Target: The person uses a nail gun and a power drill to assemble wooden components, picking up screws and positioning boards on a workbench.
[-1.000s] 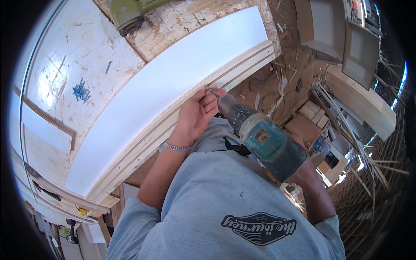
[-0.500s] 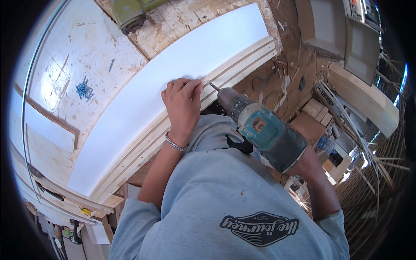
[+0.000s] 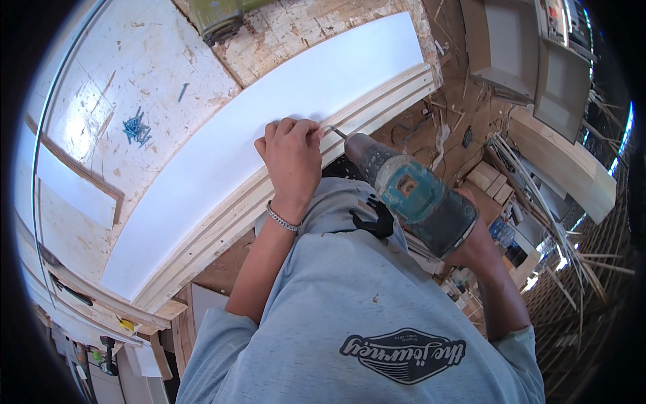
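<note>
My right hand is wrapped round a teal and black cordless drill, mostly beneath its body. The drill's bit points up and left at the layered pale wood strips along the edge of a curved white panel. Beside the bit's tip, my left hand rests over the panel edge with fingers curled and pinched. Whatever lies between those fingertips is too small to make out. A loose pile of bluish screws lies on the worktop, with a single screw apart from it.
A dirty olive-green tool lies at the top of the stained worktop. Open box-like cabinets, a long pale board and thin wood strips stand at the right. Scraps litter the brown floor.
The view has shifted slightly. My left hand stays pinched beside the bit, and the drill keeps about the same pose against the wood strips.
</note>
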{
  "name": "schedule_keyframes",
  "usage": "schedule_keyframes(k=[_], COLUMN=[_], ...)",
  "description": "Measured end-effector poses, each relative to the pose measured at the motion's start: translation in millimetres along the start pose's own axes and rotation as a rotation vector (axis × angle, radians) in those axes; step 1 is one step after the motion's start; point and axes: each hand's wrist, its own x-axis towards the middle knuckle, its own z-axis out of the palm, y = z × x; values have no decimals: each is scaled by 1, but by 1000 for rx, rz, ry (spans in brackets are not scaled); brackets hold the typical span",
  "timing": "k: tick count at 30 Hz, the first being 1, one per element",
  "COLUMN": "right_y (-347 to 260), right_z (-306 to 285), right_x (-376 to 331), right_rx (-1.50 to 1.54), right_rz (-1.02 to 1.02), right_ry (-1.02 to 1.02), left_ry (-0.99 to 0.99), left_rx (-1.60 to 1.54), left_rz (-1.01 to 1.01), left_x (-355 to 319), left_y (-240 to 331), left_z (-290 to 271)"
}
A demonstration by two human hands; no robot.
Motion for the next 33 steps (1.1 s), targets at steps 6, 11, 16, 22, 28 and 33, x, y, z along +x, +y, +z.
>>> schedule_keyframes(k=[6,11,16,22,28,33], right_y=[-10,12,-12,-6,-8,-13], right_z=[-2,4,-2,2,-1,-4], right_x=[6,7,13,19,20,20], right_rx=[89,-191,29,70,108,32], right_rz=[62,-171,12,-8,29,-17], right_ry=[-30,96,-18,-47,-28,-9], left_ry=[-14,-2,-8,-13,-17,25], left_rx=[1,0,1,-5,-24,-61], left_rz=[-7,-15,-22,-11,-23,-4], left_x=[2,1,0,1,1,1], left_y=[1,0,0,-1,-2,-3], left_z=[1,2,4,3,3,5])
